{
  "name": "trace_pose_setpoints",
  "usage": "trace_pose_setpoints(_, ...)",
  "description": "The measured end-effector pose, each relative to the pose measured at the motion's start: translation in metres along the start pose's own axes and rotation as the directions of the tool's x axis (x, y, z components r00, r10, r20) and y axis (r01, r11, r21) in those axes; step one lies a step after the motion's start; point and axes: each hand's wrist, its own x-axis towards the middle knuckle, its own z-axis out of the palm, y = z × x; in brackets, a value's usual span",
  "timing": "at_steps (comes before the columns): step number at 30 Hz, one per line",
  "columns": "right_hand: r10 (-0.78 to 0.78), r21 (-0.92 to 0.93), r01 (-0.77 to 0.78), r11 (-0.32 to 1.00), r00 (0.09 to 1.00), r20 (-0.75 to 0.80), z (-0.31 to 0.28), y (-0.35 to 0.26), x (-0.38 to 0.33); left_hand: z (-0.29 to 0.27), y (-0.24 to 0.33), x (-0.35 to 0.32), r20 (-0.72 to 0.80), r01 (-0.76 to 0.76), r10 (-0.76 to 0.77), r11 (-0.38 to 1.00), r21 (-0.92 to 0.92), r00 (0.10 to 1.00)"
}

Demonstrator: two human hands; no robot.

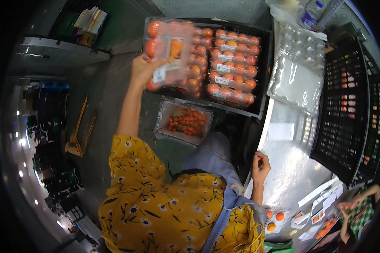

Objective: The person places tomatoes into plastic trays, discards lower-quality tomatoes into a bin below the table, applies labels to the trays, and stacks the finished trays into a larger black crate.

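My left hand grips a clear plastic tomato pack, thumb over its label and fingers hidden beneath. It is tilted above the left part of a black crate. Inside that crate lie rows of similar labelled packs full of orange-red tomatoes; the held pack covers some of them. My right hand is closed, its fingers curled at the edge of the metal table, with nothing visible in it.
Below the crate stands a lined box of small loose tomatoes. Empty clear trays and a tall black crate occupy the table's far and right sides. Loose tomatoes and papers lie nearer. Another person's hands work at lower right.
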Motion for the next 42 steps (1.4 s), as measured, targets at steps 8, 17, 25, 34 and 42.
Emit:
trace_pose_setpoints(8, -0.035, 0.075, 0.060, 0.995, 0.955, -0.295, 0.003, 0.037, -0.012, -0.071, -0.053, 0.133, -0.268, 0.206, -0.004, 0.649, 0.732, 0.963)
trace_pose_setpoints(17, -0.125, -0.191, 0.071, 0.979, 0.949, -0.288, 0.002, 0.028, 0.000, -0.062, -0.116, 0.208, -0.188, 0.272, -0.204, 0.556, 0.786, 0.961)
trace_pose_setpoints(25, -0.121, -0.233, 0.063, 0.970, 0.961, -0.248, 0.003, 0.025, 0.003, -0.014, -0.138, 0.227, -0.196, 0.212, -0.087, 0.539, 0.815, 0.977)
trace_pose_setpoints(34, -0.006, -0.263, -0.052, 0.963, 0.976, -0.216, -0.005, 0.035, -0.007, -0.006, -0.192, 0.235, -0.187, 0.157, -0.005, 0.557, 0.815, 0.982)
trace_pose_setpoints(42, -0.127, -0.308, 0.059, 0.949, 0.971, -0.204, -0.004, 0.041, -0.004, 0.070, -0.135, 0.183, -0.099, -0.354, 0.699, 0.473, 0.807, 0.708)
